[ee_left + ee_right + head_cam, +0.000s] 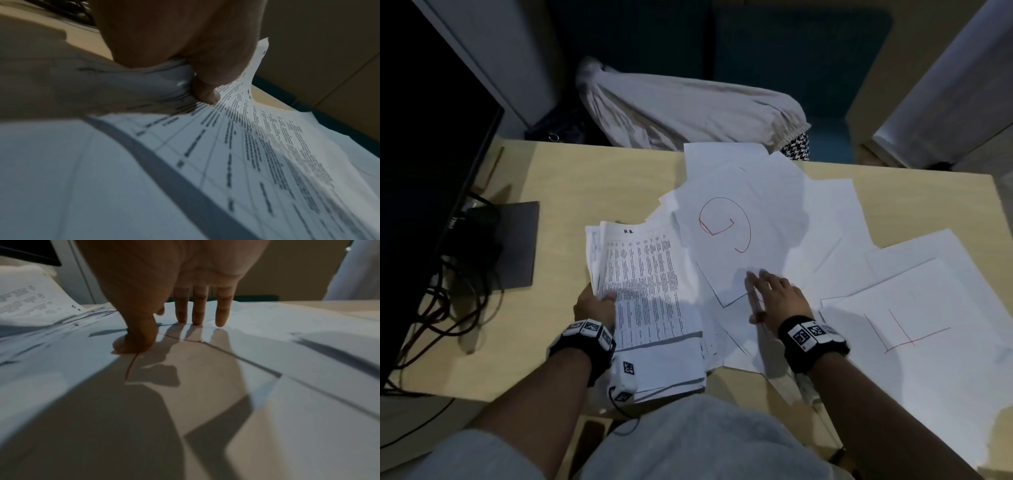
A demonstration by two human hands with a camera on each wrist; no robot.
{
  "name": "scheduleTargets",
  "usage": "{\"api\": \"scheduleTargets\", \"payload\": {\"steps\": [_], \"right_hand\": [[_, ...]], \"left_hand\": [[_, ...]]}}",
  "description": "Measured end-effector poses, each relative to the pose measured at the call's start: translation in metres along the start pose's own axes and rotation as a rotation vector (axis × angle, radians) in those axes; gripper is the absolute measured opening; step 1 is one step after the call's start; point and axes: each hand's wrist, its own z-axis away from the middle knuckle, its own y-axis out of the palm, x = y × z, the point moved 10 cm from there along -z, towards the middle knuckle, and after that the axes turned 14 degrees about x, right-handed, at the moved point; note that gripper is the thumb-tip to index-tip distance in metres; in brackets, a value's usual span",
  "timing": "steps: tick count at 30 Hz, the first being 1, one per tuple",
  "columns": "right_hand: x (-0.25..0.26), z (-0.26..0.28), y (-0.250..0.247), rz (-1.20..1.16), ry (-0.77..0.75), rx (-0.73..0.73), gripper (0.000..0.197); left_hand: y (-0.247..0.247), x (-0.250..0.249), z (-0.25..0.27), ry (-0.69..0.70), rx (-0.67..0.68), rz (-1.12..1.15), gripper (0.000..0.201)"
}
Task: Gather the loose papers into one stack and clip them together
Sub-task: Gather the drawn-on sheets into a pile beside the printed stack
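Observation:
My left hand [595,305] grips a thick stack of printed papers [647,294] by its left edge, thumb [205,94] pressed on the top printed sheet [257,154]. The stack lies tilted at the desk's near edge. To its right, loose white sheets [808,219] lie fanned over the wooden desk [592,178]. One sheet carries a red curl drawing [726,222], another red lines [907,332]. My right hand [770,294] rests flat on the red-curl sheet, its straight fingers [197,311] touching the paper [205,369]. No clip is visible.
A dark monitor [424,164] with its stand [517,243] and tangled cables [452,301] fills the left side of the desk. Beyond the far edge a grey cloth [688,113] lies draped over a seat. Bare desk shows at the far right [928,198].

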Motion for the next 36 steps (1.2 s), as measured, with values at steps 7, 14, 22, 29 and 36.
{"api": "scheduleTargets", "payload": {"steps": [7,14,22,29,36], "right_hand": [[0.0,0.002,-0.007,0.092,-0.01,-0.059,0.061],[-0.001,-0.002,-0.001,0.082,0.008,0.001,0.059],[-0.006,0.008,-0.029,-0.027,0.019,-0.035,0.038],[-0.011,0.024,-0.044,-0.206,-0.006,-0.192,0.024],[0.009,0.053,-0.027,-0.226,-0.406,-0.227,0.018]], "left_hand": [[-0.013,-0.003,-0.007,0.059,-0.065,-0.062,0.037],[-0.021,-0.004,-0.012,0.023,-0.077,-0.182,0.028],[-0.035,-0.002,-0.014,-0.113,-0.188,-0.273,0.08],[0.083,-0.11,0.012,0.316,0.185,-0.225,0.07],[0.184,-0.141,0.046,0.239,0.55,-0.167,0.056]]}}
